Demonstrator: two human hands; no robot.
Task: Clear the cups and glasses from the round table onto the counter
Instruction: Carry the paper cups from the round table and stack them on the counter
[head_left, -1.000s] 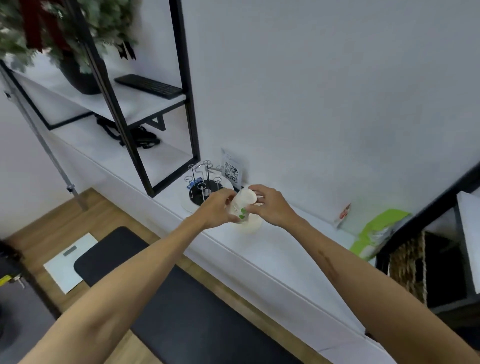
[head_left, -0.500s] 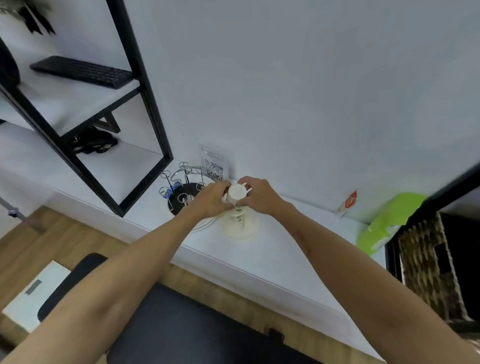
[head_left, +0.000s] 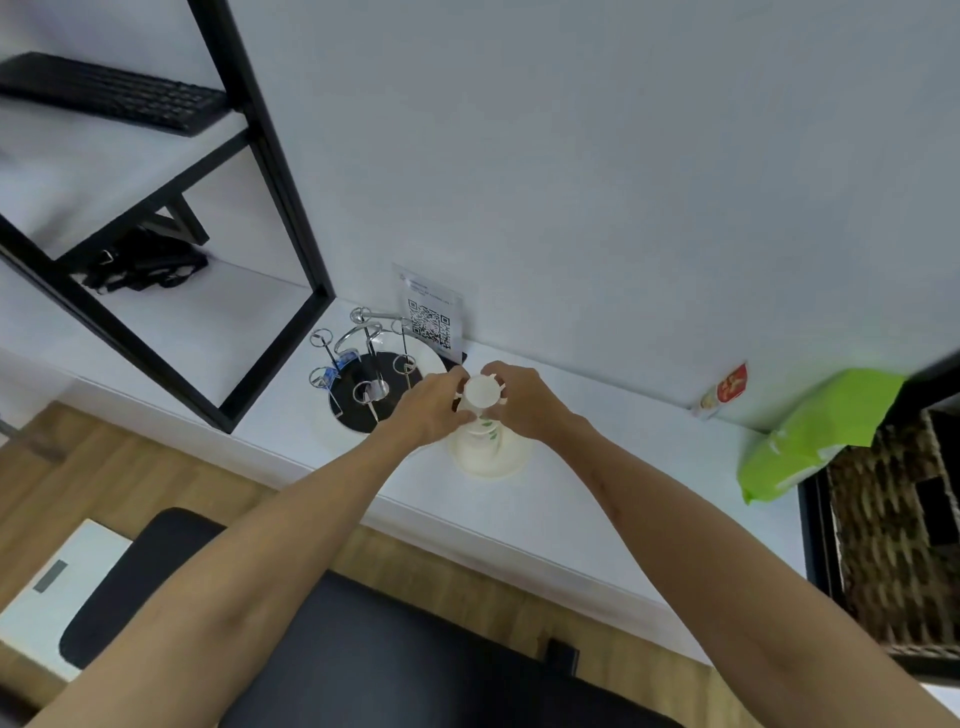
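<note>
A white paper cup (head_left: 480, 396) with green leaf marks stands upside down on top of a stack of similar cups (head_left: 485, 447) on the white counter (head_left: 597, 499). My left hand (head_left: 434, 408) grips the top cup from the left. My right hand (head_left: 524, 402) grips it from the right, fingertips at its upturned base. Both hands hide most of the cup's sides. The round table is out of view.
A wire cup rack (head_left: 363, 364) on a black disc stands just left of the stack. A QR-code card (head_left: 428, 317) leans on the wall behind. A green packet (head_left: 810, 436), a small sachet (head_left: 724, 392) and a wicker basket (head_left: 893, 535) lie right. Black-framed shelves (head_left: 270, 171) rise left.
The cup was held tilted above the counter a second ago; now it sits inverted on the stack, both hands still on it. My view has shifted right and closer.
</note>
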